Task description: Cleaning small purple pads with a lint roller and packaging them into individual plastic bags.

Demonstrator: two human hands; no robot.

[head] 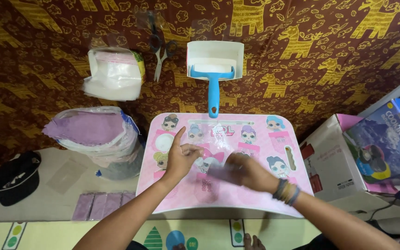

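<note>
At far left a black cap (pixel 15 177) lies on the floor, and near it a row of small purple packets (pixel 102 205) sits just beside the tabletop edge. Above them is an open plastic bag of purple cloths (pixel 91 132), and further up a white plastic bag (pixel 113 74). A pair of scissors (pixel 159 50) rests on the patterned fabric, then a lint roller w/ blue handle (pixel 213 78) in its white tray, the handle reaching down to the pink tabletop (pixel 255 199).

The left hand (pixel 178 159) is mostly open, index finger up, thumb and other fingers pinching the edge of a clear plastic sleeve (pixel 199 150) that lies on the tabletop centre. The right hand (pixel 246 172) is blurred by motion; it is curled around a folded purple cloth (pixel 222 172), approx. touching the sleeve mouth.

The step in hand looks like packing: 1 cloth going into 1 sleeve. I judge the next move needs the left hand to keep the sleeve mouth open while the right one slides the cloth in flat, w/o creasing.

At right, 2 cardboard boxes (pixel 348 162) stand beside the tabletop
</note>
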